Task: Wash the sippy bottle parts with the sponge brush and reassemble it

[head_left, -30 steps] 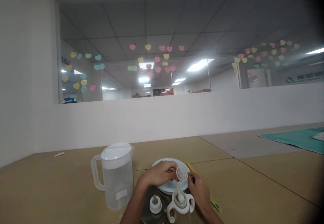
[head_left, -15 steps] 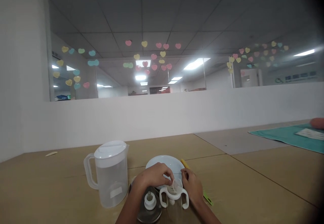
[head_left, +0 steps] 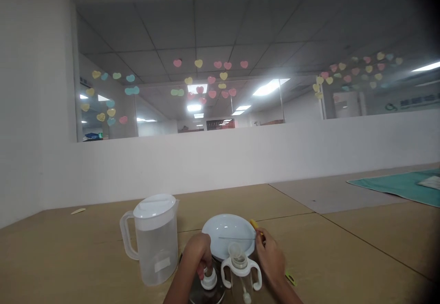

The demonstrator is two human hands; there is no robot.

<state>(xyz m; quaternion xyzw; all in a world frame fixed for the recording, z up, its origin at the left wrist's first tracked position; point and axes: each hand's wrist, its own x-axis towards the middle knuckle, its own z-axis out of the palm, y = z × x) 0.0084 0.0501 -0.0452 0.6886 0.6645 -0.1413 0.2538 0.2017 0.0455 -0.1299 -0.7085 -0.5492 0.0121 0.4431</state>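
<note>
My left hand [head_left: 198, 254] is closed, fingers down on a small white bottle cap [head_left: 208, 280] that sits on a round metal lid [head_left: 206, 292]. Just to its right stands a clear baby bottle with white side handles [head_left: 240, 271], a soft spout on top and a straw hanging inside. My right hand [head_left: 272, 258] is beside the bottle and pinches the end of a thin straight rod [head_left: 237, 238], which stretches left over the white plate [head_left: 223, 225]. A yellow and green tool [head_left: 253, 223] lies partly under that hand.
A clear lidded pitcher [head_left: 154, 242] stands left of my hands on the tan table [head_left: 360, 253]. A teal mat [head_left: 398, 187] lies far right, and a small pale stick [head_left: 78, 211] far left. A low white wall runs behind the table.
Both hands lowered the round spout piece with its straw onto the bottle. Then my left hand dropped to the white cap and my right hand drew away, now pinching a thin rod.
</note>
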